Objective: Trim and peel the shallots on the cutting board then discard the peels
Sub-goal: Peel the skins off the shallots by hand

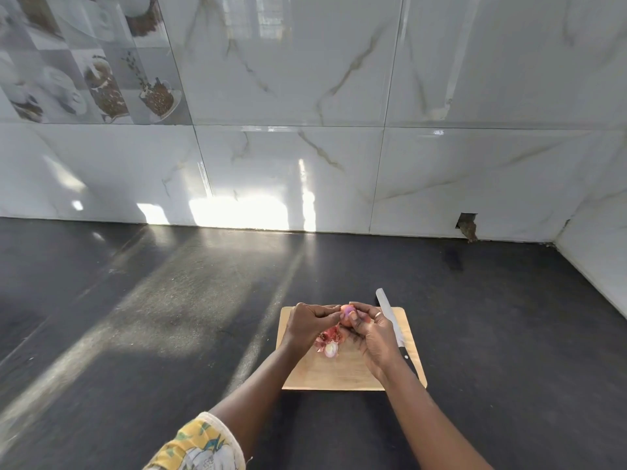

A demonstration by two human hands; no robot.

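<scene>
A pinkish shallot (347, 314) is held above the wooden cutting board (339, 371). My right hand (373, 337) grips it from the right, thumb across its front. From the left, my left hand (310, 322) pinches at its skin with fingertips. Below the hands, reddish peels (330, 335) lie on the board beside a pale peeled shallot (331, 349). A knife (390, 317) with a white blade and black handle lies along the board's right side, its handle partly hidden by my right wrist.
The board sits on a dark countertop (169, 317) that runs to a white marble-tiled wall (305, 164). A side wall (600, 252) closes the right end. A small broken hole (467, 227) shows at the wall's base.
</scene>
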